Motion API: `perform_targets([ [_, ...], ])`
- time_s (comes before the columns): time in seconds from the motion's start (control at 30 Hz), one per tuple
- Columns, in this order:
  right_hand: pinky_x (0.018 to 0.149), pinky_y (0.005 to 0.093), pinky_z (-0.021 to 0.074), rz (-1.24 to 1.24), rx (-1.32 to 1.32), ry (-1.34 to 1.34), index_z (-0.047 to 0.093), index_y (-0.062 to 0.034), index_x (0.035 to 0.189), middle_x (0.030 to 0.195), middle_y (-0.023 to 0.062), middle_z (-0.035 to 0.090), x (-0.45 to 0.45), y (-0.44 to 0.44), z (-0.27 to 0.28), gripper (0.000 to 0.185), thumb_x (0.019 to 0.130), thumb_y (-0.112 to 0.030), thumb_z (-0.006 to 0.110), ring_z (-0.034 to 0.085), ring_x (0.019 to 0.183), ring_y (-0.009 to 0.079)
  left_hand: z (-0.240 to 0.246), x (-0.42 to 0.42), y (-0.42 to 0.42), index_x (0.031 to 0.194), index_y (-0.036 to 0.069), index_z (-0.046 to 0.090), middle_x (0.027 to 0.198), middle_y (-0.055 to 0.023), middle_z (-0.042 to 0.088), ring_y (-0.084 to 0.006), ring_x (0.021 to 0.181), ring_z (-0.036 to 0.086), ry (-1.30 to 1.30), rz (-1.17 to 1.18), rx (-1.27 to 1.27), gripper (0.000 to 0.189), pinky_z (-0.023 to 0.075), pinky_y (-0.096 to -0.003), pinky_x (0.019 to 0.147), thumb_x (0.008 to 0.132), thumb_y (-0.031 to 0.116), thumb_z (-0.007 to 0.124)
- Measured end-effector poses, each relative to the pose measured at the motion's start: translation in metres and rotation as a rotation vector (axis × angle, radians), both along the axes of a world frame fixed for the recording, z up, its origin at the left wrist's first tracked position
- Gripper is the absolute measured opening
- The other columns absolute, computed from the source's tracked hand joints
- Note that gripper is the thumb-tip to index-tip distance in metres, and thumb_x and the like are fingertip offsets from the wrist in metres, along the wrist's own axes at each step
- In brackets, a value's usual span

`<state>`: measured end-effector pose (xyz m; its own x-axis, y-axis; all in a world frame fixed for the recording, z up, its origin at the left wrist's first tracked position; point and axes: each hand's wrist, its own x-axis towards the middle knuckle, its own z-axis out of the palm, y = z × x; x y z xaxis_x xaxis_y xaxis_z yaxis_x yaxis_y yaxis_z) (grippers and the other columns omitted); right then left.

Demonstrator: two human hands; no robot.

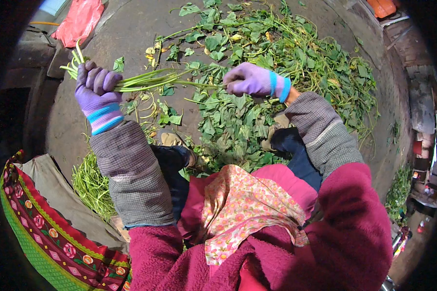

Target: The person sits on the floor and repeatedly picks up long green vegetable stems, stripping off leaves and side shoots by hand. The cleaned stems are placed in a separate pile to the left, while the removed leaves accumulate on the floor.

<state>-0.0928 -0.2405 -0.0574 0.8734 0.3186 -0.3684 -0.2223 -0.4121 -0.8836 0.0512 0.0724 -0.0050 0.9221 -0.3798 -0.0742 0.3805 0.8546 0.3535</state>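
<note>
My left hand (99, 84), in a soiled purple glove with a blue-striped cuff, is closed around a bundle of long green leaf stems (145, 82). The cut or torn ends poke out above the fist. Out to the right the bundle thins to a strand or two, which my right hand (253, 80), gloved alike, pinches between thumb and fingers. Beneath my right hand lies a heap of loose, partly wilted green leaves (233, 120), spread between my shoes. A pile of stripped stems (91, 182) rests on the ground by my left leg.
Leafy vines (313, 65) with some yellowed leaves sprawl over the concrete-like floor (131, 36) ahead. At the upper left hangs or lies a pink plastic bag (80, 22). A flower-patterned cloth (54, 232) is at my left, and more greenery (398, 192) stands far right.
</note>
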Motion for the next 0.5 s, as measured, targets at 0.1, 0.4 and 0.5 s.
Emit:
perform_targets([
  [0.1, 0.057, 0.0204, 0.0427, -0.227, 0.410, 0.148, 0.059, 0.0039, 0.090, 0.073, 0.0018, 0.058, -0.003, -0.007, 0.009, 0.025, 0.080, -0.019, 0.059, 0.053, 0.062, 0.0067, 0.003, 0.001, 0.012, 0.078, 0.006, 0.050, 0.044, 0.0103, 0.027, -0.0039, 0.035, 0.020, 0.000, 0.039, 0.011, 0.024, 0.0172, -0.0226, 0.038, 0.091, 0.026, 0.047],
  [0.4, 0.062, 0.0301, 0.0458, -0.019, -0.068, -0.324, 0.064, -0.0052, 0.085, 0.070, 0.0049, 0.061, -0.013, 0.008, 0.016, 0.020, 0.082, -0.020, 0.050, 0.056, 0.063, 0.0150, 0.000, 0.004, 0.025, 0.080, 0.007, 0.052, 0.045, 0.0111, 0.027, -0.0038, 0.035, 0.021, -0.056, 0.011, -0.022, 0.025, 0.0166, -0.0229, 0.039, 0.092, 0.029, 0.046],
  [0.5, 0.064, 0.0315, 0.0481, -0.089, -0.377, -0.484, 0.064, -0.0051, 0.081, 0.067, 0.0077, 0.060, -0.010, 0.007, 0.003, 0.023, 0.080, -0.023, 0.050, 0.059, 0.063, 0.0225, -0.001, 0.001, 0.017, 0.078, 0.008, 0.051, 0.045, 0.0110, 0.026, -0.0040, 0.035, 0.020, -0.014, 0.048, 0.052, 0.024, 0.0163, -0.0231, 0.038, 0.091, 0.028, 0.047],
])
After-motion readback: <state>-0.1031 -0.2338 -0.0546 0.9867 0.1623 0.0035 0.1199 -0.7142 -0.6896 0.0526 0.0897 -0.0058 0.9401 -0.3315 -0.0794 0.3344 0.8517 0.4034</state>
